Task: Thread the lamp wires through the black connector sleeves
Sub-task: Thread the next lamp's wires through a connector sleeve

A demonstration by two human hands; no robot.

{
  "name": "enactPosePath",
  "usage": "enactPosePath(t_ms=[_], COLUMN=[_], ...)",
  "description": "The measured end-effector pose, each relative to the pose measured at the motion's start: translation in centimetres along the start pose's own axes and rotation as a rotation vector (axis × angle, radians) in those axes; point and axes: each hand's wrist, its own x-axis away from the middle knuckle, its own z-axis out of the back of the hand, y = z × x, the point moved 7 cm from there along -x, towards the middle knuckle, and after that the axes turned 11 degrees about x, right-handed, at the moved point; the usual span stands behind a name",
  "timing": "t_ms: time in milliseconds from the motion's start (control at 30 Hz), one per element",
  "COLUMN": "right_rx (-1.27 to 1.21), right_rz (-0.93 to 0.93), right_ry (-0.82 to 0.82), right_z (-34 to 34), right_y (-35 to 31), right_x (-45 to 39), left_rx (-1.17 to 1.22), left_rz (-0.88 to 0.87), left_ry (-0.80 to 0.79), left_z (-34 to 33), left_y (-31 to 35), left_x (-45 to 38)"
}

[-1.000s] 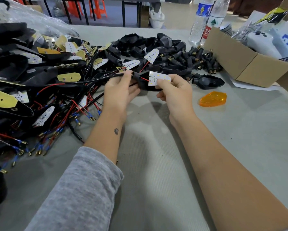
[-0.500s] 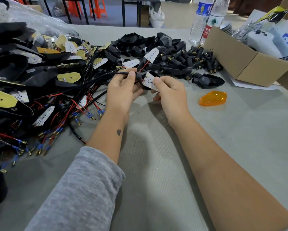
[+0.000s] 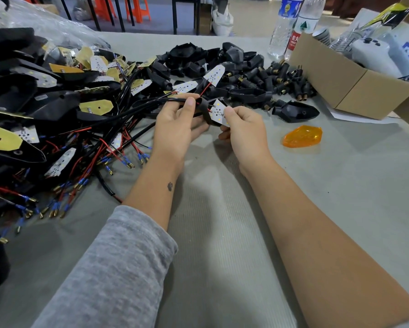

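My left hand (image 3: 175,129) pinches a black-sheathed lamp wire (image 3: 137,107) just where it enters a black lamp housing (image 3: 204,110). My right hand (image 3: 243,129) grips the small white LED board (image 3: 219,112) that sits against that housing, with red wire showing at its top. Both hands hover just above the grey table (image 3: 340,185). A pile of loose black connector sleeves with brass ends (image 3: 277,79) lies behind my right hand.
A large heap of wired lamp parts (image 3: 45,114) with red wires and blue terminals fills the left side. An orange lens (image 3: 303,136) and a black housing (image 3: 295,111) lie to the right. A cardboard box (image 3: 355,86) and two water bottles (image 3: 291,27) stand at the back right.
Both hands have drawn together and slightly toward me. The LED board has turned from flat to more upright against the black housing, and the left thumb now pinches the wire at the housing's mouth.
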Motion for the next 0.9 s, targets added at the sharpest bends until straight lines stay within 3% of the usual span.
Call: enactPosePath(t_ms=[167, 267, 633, 700, 800, 900], right_rx=[0.024, 0.162, 0.442, 0.418, 0.269, 0.303], right_rz=[-0.016, 0.084, 0.35, 0.305, 0.242, 0.313], right_ry=[0.012, 0.051, 0.347, 0.254, -0.032, -0.134], right_z=[0.2, 0.3, 1.8, 1.3, -0.7, -1.6], right_y=[0.0, -0.6, -3.0, -2.4, -1.6, -2.1], right_x=[0.1, 0.3, 1.7, 1.4, 1.2, 1.6], left_rx=[-0.04, -0.077, -0.113, -0.09, -0.07, -0.106], left_rz=[-0.004, -0.004, -0.004, 0.003, 0.019, 0.036], left_ry=[-0.014, 0.029, 0.129, 0.145, 0.189, 0.217], left_z=[-0.2, 0.2, 0.8, 1.0, 1.6, 2.2], left_y=[0.1, 0.2, 0.6, 0.7, 0.9, 0.9], left_x=[0.1, 0.0, -0.2, -0.2, -0.2, -0.3])
